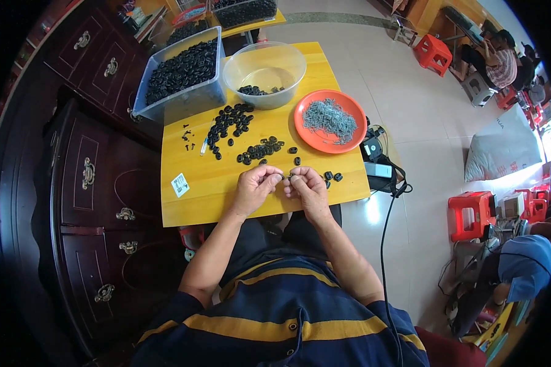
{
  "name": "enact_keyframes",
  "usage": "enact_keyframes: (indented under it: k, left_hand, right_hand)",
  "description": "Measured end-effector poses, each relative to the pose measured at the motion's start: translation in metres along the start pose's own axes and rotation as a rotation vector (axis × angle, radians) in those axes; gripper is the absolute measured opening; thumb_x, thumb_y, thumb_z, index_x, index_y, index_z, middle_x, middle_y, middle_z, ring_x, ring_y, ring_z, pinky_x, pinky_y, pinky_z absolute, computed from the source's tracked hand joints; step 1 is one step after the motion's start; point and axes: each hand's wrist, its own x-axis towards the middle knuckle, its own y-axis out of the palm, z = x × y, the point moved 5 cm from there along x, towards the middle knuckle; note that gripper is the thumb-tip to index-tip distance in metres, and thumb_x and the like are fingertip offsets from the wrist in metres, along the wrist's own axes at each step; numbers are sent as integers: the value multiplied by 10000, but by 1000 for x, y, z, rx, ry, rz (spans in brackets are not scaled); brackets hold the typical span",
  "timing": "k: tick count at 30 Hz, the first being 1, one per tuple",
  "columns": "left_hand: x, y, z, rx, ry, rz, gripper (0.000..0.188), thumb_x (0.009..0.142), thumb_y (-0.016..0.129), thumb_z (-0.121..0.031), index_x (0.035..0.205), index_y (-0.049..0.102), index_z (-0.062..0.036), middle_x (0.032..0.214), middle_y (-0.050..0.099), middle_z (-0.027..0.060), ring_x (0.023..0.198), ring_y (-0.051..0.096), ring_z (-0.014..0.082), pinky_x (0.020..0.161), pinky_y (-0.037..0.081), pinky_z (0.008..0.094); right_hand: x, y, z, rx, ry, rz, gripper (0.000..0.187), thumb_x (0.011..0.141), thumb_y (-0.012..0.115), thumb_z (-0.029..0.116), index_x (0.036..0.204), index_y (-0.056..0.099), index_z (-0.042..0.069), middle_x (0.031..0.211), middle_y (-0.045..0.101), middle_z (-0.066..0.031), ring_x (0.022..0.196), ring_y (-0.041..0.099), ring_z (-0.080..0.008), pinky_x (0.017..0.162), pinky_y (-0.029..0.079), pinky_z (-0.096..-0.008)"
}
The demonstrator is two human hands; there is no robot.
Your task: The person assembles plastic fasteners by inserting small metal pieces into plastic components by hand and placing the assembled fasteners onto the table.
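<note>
Above the near part of the yellow table, my left hand [253, 188] and my right hand [310, 191] meet with thumbs and forefingers pinched. A small black plastic part [288, 178] shows at the right fingertips; most of it is hidden. What the left fingertips pinch is too small to make out. Just beyond my hands lies a loose group of black oval parts [260, 150] with holes. A single one [297, 161] sits by my right hand, and several more [329, 175] lie to its right. An orange plate [300, 127] holds a heap of thin grey metal pins [330, 121].
On the yellow table [196, 208] stand a clear bin [150, 112] heaped with black parts and a translucent bowl [234, 64] holding some. More black parts [229, 122] and a white label [180, 185] lie at left. Dark drawers [92, 171] flank the left; a black cable [384, 244] hangs at right.
</note>
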Motion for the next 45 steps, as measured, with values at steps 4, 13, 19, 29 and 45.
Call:
enact_keyframes:
  k: [4,13,19,29,45]
  left_hand:
    - [0,-2,3,-43,5,-43,86,938,638,-52,1001,658,3,824,670,5,684,616,59,632,517,211]
    - [-2,1,13,-38,14,-62,157,914,633,4,1066,674,1,885,693,28,717,635,65,654,528,217]
    - [-5,3,2,-101,66,-65,232,918,614,13,1147,646,-6,877,673,11,735,622,55,684,528,211]
    - [1,16,12,-196,26,-132,83,967,595,-71,1043,588,-38,891,682,18,755,631,58,670,497,198]
    - [-1,7,17,-181,-74,-37,151,923,563,-40,1060,618,-14,763,577,-24,615,504,34,552,418,201]
  right_hand:
    - [0,1,-1,-30,17,-29,156,984,556,98,1124,540,29,922,658,-56,761,631,-113,710,526,-247]
    - [2,1,-2,-70,2,-37,139,987,567,107,1114,554,51,917,673,-58,750,649,-118,674,540,-239]
    - [-2,2,2,-37,16,-39,155,986,559,102,1121,548,29,926,668,-55,770,634,-109,714,526,-241]
    - [3,0,2,20,-5,-34,123,995,545,88,1104,557,34,941,682,-69,769,652,-116,707,537,-240]
    - [0,3,4,12,15,-36,129,984,548,68,1102,548,15,926,664,-74,776,636,-125,724,531,-264]
